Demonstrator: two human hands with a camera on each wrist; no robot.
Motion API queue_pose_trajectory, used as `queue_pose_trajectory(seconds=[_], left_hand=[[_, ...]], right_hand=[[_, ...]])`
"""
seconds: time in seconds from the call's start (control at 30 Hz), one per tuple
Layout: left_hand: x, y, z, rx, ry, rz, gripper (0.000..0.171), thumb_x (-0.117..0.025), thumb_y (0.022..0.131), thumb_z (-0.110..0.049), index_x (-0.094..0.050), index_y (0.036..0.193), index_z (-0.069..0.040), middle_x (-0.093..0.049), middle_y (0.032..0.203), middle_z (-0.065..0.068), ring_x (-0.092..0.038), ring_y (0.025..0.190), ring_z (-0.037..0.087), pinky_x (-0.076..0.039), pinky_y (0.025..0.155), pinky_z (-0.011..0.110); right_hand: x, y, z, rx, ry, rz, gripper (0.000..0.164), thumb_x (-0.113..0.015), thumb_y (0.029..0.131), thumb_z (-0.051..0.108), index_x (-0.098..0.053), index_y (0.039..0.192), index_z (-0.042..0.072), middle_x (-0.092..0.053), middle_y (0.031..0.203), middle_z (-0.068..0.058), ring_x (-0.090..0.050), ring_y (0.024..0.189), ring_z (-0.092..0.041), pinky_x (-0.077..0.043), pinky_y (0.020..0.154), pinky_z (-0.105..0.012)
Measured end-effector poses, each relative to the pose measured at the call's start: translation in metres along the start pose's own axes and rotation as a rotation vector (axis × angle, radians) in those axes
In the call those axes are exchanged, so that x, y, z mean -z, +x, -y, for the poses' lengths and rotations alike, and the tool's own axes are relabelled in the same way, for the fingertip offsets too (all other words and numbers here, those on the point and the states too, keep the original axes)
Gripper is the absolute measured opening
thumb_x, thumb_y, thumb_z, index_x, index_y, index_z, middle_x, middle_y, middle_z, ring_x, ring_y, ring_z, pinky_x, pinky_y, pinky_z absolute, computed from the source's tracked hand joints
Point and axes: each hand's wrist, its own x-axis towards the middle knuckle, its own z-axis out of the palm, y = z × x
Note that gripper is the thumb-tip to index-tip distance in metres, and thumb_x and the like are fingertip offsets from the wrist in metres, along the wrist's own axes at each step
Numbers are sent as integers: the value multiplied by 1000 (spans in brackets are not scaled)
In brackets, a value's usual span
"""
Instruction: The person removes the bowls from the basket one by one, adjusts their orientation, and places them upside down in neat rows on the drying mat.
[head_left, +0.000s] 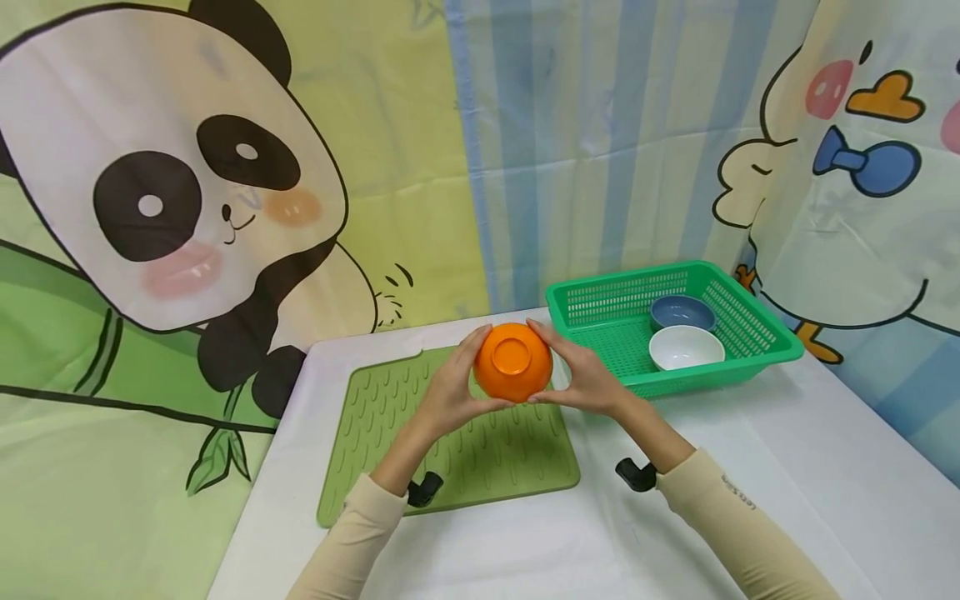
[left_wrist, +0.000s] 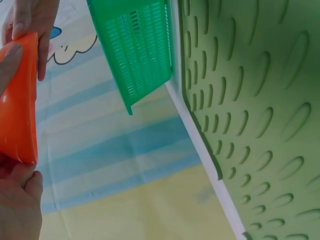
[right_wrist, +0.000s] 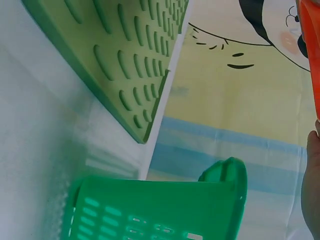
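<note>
Both hands hold an orange bowl [head_left: 513,363] up over the green drying mat [head_left: 495,454], its round foot facing the head camera. My left hand [head_left: 452,385] grips its left side, thumb along the lower edge and fingers on the upper edge. On the other side my right hand [head_left: 583,373] grips it the same way. In the left wrist view the orange bowl [left_wrist: 20,107] is seen side-on between the hands. The right wrist view catches only a strip of the bowl [right_wrist: 311,45] at its edge, with part of the right hand [right_wrist: 312,185] below.
To the right of the mat stands a green basket [head_left: 765,354] with slotted walls. Inside it are a blue bowl [head_left: 684,312] and a white bowl [head_left: 686,347]. A white table [head_left: 510,550] lies beneath, and a printed curtain [head_left: 390,150] hangs behind it.
</note>
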Motion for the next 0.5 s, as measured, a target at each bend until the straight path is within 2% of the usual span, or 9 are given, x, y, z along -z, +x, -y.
queue_pose_trajectory(seconds=[0.17,0.3,0.5], left_hand=[[-3,-4,3,34,-10,16,105,-85,63,-34,-27,143,-2,-34,143,15,-37,128,24,-38,99,42],[-2,-9,7,67,-30,24,104,-85,63,-36,-28,143,-3,-35,143,12,-38,127,24,-39,99,41],[15,-20,22,165,-76,49,102,-84,63,-37,-29,144,-10,-36,144,8,-37,128,24,-37,99,45]], right_hand=[[-5,-3,-2,-11,24,8,101,-85,65,28,-29,144,2,-38,142,-18,-41,126,-27,-38,98,-46],[-9,-1,-2,-48,21,28,99,-83,66,33,-29,145,5,-38,142,-12,-42,126,-27,-39,97,-47],[-25,17,2,-158,31,103,98,-79,69,41,-27,146,12,-40,142,-8,-43,125,-26,-40,96,-48]])
